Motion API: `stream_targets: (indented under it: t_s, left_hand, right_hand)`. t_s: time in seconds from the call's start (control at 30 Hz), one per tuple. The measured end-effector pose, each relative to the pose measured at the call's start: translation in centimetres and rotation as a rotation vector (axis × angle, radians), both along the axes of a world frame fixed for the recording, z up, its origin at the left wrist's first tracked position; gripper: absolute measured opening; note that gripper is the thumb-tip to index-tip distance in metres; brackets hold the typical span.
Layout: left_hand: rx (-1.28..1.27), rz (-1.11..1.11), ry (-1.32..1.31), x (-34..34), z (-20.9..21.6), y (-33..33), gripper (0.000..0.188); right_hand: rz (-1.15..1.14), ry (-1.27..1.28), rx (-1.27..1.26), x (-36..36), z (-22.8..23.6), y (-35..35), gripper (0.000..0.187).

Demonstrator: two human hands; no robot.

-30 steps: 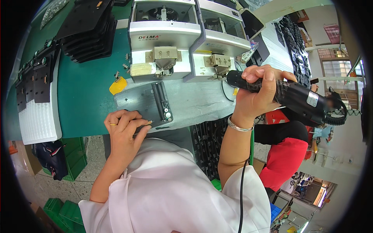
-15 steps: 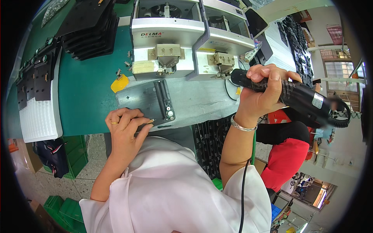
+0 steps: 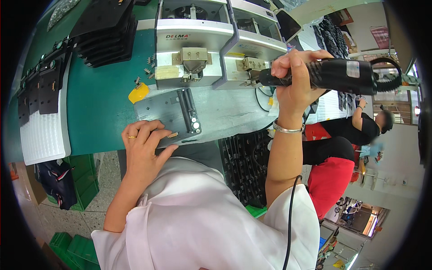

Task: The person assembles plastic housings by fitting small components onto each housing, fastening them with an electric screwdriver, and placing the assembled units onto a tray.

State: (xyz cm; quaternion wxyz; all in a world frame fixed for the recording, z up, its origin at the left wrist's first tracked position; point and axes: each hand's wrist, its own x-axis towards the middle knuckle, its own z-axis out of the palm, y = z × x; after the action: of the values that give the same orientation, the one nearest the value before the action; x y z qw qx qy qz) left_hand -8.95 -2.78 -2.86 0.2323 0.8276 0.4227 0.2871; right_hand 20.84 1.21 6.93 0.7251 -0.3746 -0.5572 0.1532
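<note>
My right hand (image 3: 299, 78) is wrapped round a black electric screwdriver (image 3: 346, 74), held nearly level. Its front end points left, close by the outlet of the right-hand screw feeder (image 3: 255, 65); whether the tip touches cannot be made out. On the bench in front of me lies a flat dark plate (image 3: 157, 110) with a raised black bar along its right side and round silver parts at one corner. My left hand (image 3: 146, 141) rests over the plate's near left edge, thumb apart from the fingers. A small brass-coloured piece (image 3: 173, 134) sits beside the index fingertip, on the plate.
A second screw feeder (image 3: 191, 45) stands left of the first. A yellow piece (image 3: 138, 92) and small metal parts (image 3: 148, 69) lie on the green mat. Black plates are stacked (image 3: 105, 33) at back left; a white tray (image 3: 47, 139) is far left. People sit to the right.
My right hand has brought the screwdriver leftward and levelled it, its front end nearer the right feeder's outlet. My left thumb has moved away from the small brass-coloured piece.
</note>
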Motion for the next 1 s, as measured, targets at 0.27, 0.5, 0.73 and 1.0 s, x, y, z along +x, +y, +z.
stream_targets:
  t_s: [0.27,0.5,0.73,1.0]
  left_hand:
    - [-0.037,0.044,0.001,-0.5,-0.6,-0.1,0.027]
    - [-0.084,-0.009,-0.068,-0.4,-1.1,0.5,0.027]
    - [-0.123,0.010,-0.094,-0.5,-1.3,0.3,0.025]
    - [-0.126,0.013,-0.104,-0.7,-1.3,0.4,0.025]
  right_hand:
    - [0.063,0.155,-0.069,-2.1,0.1,-1.2,0.033]
    - [0.388,0.395,-0.203,-11.6,-2.1,-4.5,0.037]
    - [0.355,0.265,-0.227,-14.6,-5.0,-4.4,0.048]
    - [0.348,0.178,-0.253,-14.9,-5.5,-4.1,0.048]
